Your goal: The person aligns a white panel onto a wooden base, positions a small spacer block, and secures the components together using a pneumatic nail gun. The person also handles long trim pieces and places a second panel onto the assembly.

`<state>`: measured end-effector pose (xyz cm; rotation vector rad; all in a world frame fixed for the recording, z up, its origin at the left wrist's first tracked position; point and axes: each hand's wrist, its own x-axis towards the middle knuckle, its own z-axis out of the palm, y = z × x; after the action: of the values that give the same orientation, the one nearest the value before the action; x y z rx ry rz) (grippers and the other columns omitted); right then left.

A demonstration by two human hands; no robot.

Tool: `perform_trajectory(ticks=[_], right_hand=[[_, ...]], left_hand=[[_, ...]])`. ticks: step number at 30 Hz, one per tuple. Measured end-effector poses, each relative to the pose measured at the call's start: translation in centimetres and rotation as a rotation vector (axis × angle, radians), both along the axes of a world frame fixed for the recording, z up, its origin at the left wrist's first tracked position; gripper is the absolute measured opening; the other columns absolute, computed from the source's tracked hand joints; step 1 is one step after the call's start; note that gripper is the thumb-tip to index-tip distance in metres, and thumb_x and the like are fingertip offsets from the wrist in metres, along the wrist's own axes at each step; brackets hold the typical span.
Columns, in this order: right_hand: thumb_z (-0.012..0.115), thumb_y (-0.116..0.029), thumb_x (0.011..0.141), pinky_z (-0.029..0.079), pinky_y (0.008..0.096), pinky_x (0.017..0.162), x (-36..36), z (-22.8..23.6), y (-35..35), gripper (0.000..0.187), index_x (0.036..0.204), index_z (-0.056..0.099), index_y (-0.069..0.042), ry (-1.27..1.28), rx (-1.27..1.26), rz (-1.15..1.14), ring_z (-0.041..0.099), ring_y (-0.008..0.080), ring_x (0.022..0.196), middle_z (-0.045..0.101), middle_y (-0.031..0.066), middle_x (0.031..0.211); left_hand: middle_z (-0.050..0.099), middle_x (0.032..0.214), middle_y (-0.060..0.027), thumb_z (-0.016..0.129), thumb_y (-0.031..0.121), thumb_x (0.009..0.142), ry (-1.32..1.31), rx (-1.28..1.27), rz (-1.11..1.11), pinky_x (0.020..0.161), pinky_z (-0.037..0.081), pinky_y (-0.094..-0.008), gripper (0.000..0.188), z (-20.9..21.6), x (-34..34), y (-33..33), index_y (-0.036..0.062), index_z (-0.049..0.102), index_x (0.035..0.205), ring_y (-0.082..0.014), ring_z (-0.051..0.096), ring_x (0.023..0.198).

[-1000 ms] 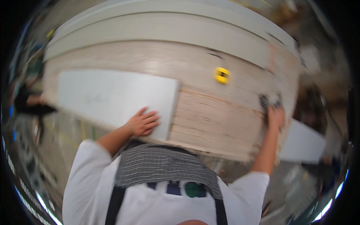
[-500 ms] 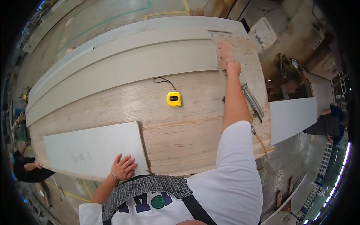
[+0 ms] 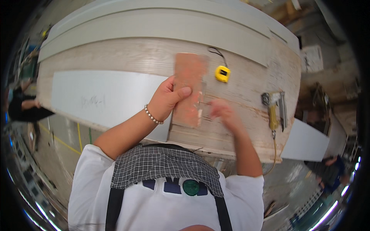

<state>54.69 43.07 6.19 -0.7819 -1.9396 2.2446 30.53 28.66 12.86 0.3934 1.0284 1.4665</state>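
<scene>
1 yellow tape measure (image 3: 222,74) with black cord (image 3: 218,53) on wood tabletop (image 3: 131,56), near grey panels (image 3: 165,27). Left co-worker (image 3: 27,111) at far edge; right co-worker (image 3: 334,173) near pale panel (image 3: 307,142) past tabletop's right end. Yellow floor lines (image 3: 61,139) at left.

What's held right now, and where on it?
Left hand: a flat orange piece, gripped mid-length at its left edge, thumb on top. Right hand: blurred, cannot tell.

Strip (image 3: 192,75) orange-pink; tape measure (image 3: 222,74) yellow, black; apron (image 3: 165,165) black-white check.
</scene>
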Motion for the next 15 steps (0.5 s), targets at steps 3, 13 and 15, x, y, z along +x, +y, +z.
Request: perform_trajectory(ticks=[3,13,15], right_hand=[[0.070,-0.021,0.082,0.048,0.0449,0.091,8.3,-2.3,8.9,0.044,0.121,0.062,-0.002,-0.780,1.314,-0.414,0.061,0.0373,0.103,0.066,0.0190,0.112],[0.075,-0.037,0.070,0.048,0.0496,0.091,17.9,-5.3,15.9,0.065,0.124,0.062,-0.002,-1.456,1.092,-0.353,0.062,0.0432,0.107,0.068,0.0239,0.114],[0.073,-0.032,0.079,0.051,0.0456,0.082,14.4,-4.2,15.5,0.051,0.117,0.062,0.001,-1.526,1.078,-0.444,0.066,0.0360,0.088,0.070,0.0204,0.095]], left_hand=[[0.064,0.117,-0.0054,0.065,0.024,0.094,-0.056,-0.138,0.207,0.100,0.046,-0.0358,0.037,2.5,-1.6,-3.2,0.0046,0.056,0.124,-0.0145,0.058,0.113],[0.066,0.102,-0.0059,0.060,0.017,0.095,0.331,-0.548,0.761,0.075,0.053,-0.0322,0.029,-5.6,-13.5,-24.9,0.0021,0.057,0.119,-0.0154,0.063,0.088],[0.067,0.095,-0.0049,0.059,0.017,0.096,0.395,-0.696,0.908,0.072,0.054,-0.0309,0.031,-8.3,-19.8,-32.5,0.0028,0.056,0.122,-0.0153,0.064,0.080]])
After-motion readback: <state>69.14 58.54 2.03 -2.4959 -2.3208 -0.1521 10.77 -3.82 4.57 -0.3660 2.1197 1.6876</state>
